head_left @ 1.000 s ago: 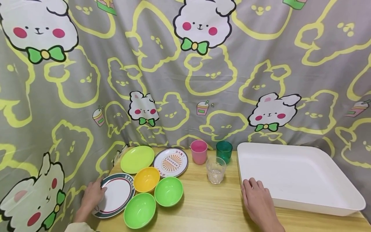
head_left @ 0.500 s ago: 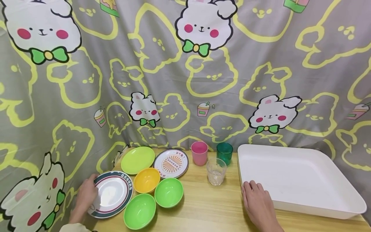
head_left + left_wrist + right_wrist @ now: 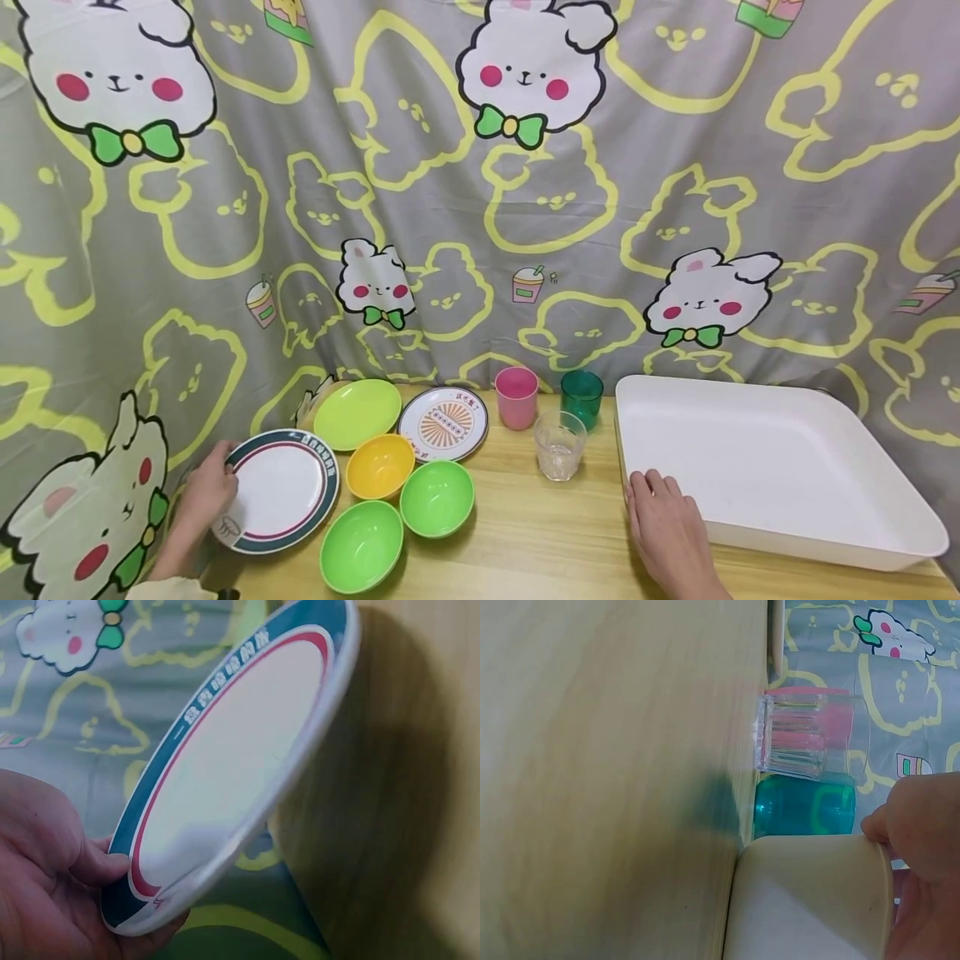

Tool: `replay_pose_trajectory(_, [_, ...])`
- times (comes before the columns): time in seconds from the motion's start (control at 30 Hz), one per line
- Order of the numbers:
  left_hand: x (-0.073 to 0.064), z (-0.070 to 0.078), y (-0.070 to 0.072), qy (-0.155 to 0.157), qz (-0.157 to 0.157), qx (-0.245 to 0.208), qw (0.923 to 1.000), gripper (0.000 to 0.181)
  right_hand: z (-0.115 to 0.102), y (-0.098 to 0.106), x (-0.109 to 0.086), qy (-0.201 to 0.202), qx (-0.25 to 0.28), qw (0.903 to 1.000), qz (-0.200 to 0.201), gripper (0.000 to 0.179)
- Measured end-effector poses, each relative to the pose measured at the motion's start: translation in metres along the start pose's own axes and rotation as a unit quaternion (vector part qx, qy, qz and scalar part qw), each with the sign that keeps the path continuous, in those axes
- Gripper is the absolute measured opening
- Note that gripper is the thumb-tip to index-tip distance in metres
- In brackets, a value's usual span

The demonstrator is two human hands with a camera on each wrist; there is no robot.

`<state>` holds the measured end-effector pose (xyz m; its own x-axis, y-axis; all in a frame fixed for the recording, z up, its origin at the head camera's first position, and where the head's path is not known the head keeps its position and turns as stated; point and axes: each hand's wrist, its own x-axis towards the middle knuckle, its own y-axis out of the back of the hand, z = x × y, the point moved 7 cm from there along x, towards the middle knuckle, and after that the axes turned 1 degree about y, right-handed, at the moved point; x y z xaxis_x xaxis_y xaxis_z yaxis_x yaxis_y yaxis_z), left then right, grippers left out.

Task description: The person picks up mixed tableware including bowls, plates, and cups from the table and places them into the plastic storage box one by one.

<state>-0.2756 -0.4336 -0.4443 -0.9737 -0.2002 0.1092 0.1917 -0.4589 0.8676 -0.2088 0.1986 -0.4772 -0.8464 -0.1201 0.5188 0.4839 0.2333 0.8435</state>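
At the left side of the table, my left hand holds a white plate with a dark green rim and a red ring. In the left wrist view the thumb lies on top of the plate's rim and fingers are under it; the plate is tilted and raised off the wood. My right hand grips the near left wall of a large white tray. Seen from the right wrist, that hand has its thumb outside the tray's rim, with the other fingers partly hidden.
Right of the held plate are two green bowls, an orange bowl, a lime plate and a patterned plate. A pink cup, a dark green cup and a clear glass stand left of the tray. A curtain hangs behind.
My left hand has moved left and slightly up with the green-rimmed plate, away from the bowls. My right hand stays on the tray, which has not visibly moved.
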Motion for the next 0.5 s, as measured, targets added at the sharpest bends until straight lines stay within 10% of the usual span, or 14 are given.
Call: replay_pose_trajectory(0.5, [0.0032, 0.0049, 0.0095, 0.074, 0.008, -0.075, 0.9944, 0.046, -0.0002, 0.0016, -0.0018, 0.005, 0.009, 0.9998, 0.020, 0.015])
